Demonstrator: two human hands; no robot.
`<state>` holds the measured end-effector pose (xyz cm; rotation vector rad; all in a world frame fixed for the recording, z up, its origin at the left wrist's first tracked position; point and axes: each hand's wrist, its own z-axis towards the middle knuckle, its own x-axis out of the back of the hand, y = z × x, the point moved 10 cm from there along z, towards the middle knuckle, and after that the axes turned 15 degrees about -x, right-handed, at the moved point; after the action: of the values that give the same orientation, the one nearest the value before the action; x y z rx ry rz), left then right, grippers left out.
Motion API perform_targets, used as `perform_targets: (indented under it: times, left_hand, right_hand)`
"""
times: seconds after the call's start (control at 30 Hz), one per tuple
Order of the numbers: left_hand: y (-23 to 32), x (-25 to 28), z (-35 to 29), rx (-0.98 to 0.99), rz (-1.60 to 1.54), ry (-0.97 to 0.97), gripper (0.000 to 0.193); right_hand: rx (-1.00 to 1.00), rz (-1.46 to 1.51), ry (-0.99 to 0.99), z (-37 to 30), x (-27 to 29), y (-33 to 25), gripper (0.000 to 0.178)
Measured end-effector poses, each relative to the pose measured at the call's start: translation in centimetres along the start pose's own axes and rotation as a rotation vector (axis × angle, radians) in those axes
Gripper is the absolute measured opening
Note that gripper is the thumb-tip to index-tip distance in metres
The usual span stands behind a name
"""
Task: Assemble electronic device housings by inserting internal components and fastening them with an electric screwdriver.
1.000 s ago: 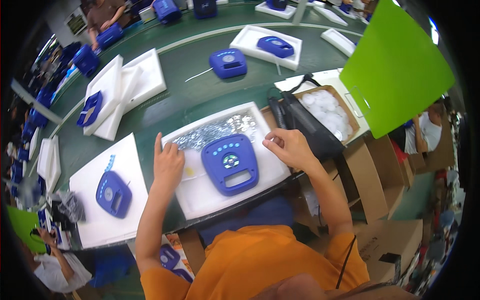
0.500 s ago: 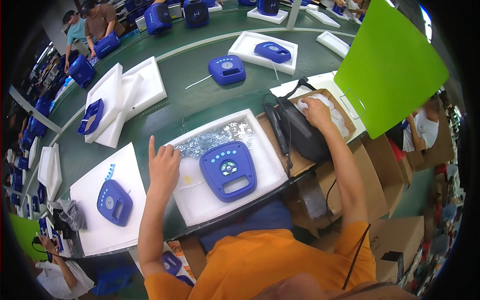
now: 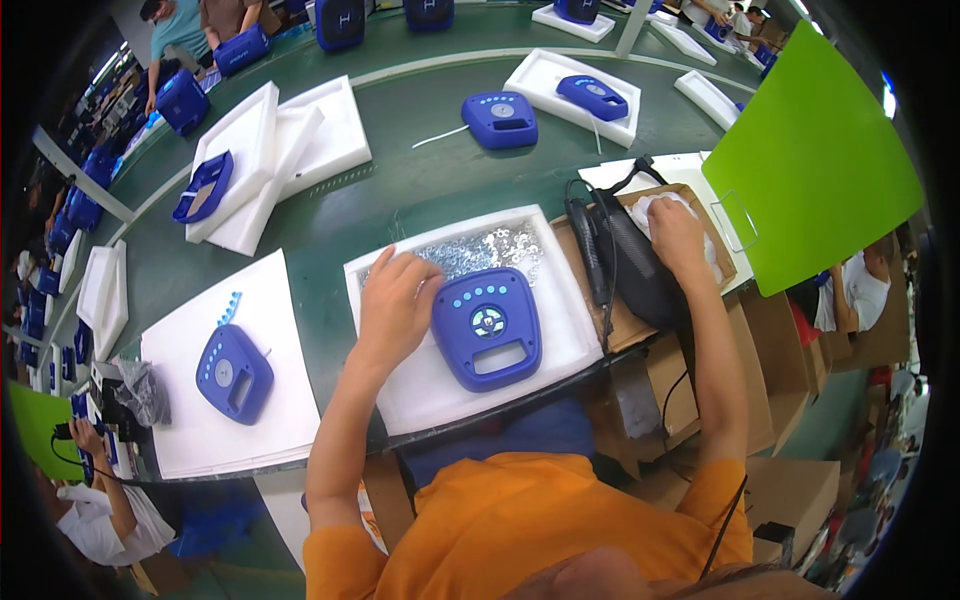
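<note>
Blue panel (image 3: 487, 322) lay face up in the white foam tray (image 3: 572, 315), handle slot toward the near edge, tray itself along the near edge of the green tabletop (image 3: 335, 225). Small metal pieces (image 3: 490, 250) were strewn along the tray's far edge. Left hand (image 3: 398, 300) was over the tray's far-left corner, just beside the panel; grip partly closed, fingers bent, and whether anything was in it could not be told. Right hand (image 3: 677, 235) reached into the carton (image 3: 735, 268) of white pieces (image 3: 714, 258) beyond the tray's right edge; fingertips hidden, so opening and hold could not be told. Black bag (image 3: 640, 265) lay between tray and carton.
</note>
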<state>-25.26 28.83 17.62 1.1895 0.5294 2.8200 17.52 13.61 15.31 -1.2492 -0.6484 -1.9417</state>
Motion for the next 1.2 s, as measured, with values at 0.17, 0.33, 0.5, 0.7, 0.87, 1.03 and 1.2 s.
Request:
perform_targets:
  times: [0.17, 0.33, 0.5, 0.7, 0.87, 1.03, 1.2]
  left_hand:
    - [0.6, -1.7, -0.5, 0.014, -0.185, 0.112, 0.005]
    - [0.6, -2.5, -1.6, -0.017, -0.194, 0.109, 0.01]
    - [0.5, -1.8, -2.1, -0.018, -0.197, 0.162, 0.012]
    - [1.0, -1.8, -1.8, -0.031, -0.201, 0.153, 0.012]
    - [0.4, -1.5, -1.9, -0.015, -0.207, 0.159, 0.011]
    - [0.1, -0.2, -1.2, 0.043, -0.25, 0.212, 0.008]
    - [0.4, 0.3, -0.6, -0.007, -0.207, 0.221, 0.006]
  right_hand:
    - [0.169, 0.594, 0.013, -7.2, 9.1, -9.9, 0.012]
    - [0.475, 0.637, -0.083, -14.5, 10.4, -20.2, 0.015]
    - [0.646, 0.458, -0.025, -17.1, 9.2, -24.1, 0.017]
    - [0.706, 0.425, -0.055, -17.0, 9.4, -25.0, 0.018]
    - [0.552, 0.591, -0.083, -14.3, 9.1, -22.9, 0.018]
    - [0.261, 0.526, -0.024, -8.6, 5.3, -19.1, 0.009]
    - [0.342, 0.503, -0.009, -7.1, 2.4, -20.0, 0.009]
